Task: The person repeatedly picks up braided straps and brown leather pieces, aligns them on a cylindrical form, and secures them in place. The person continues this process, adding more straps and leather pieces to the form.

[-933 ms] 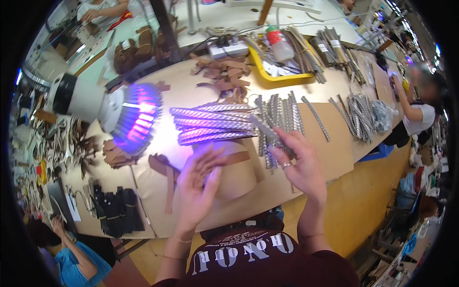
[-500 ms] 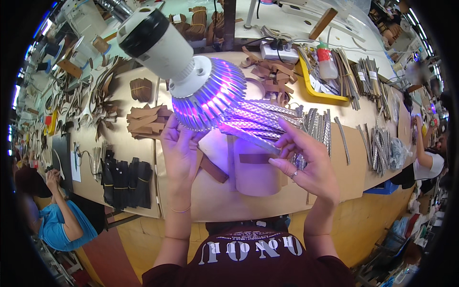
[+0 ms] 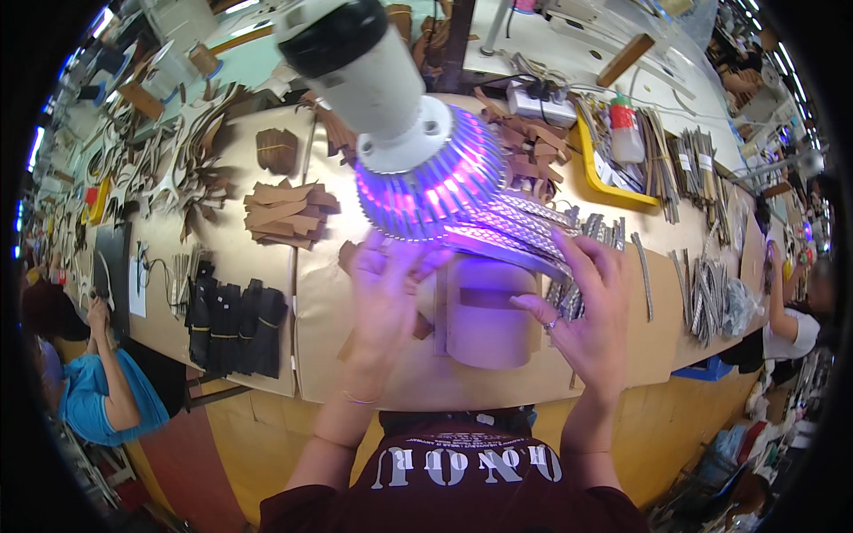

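Seemingly at the sorting step, both hands work the braided silver strips lying on the counter under the violet lamp. Left hand rests open at nine o'clock; right hand, at three, presses fingers spread, clamping nothing.
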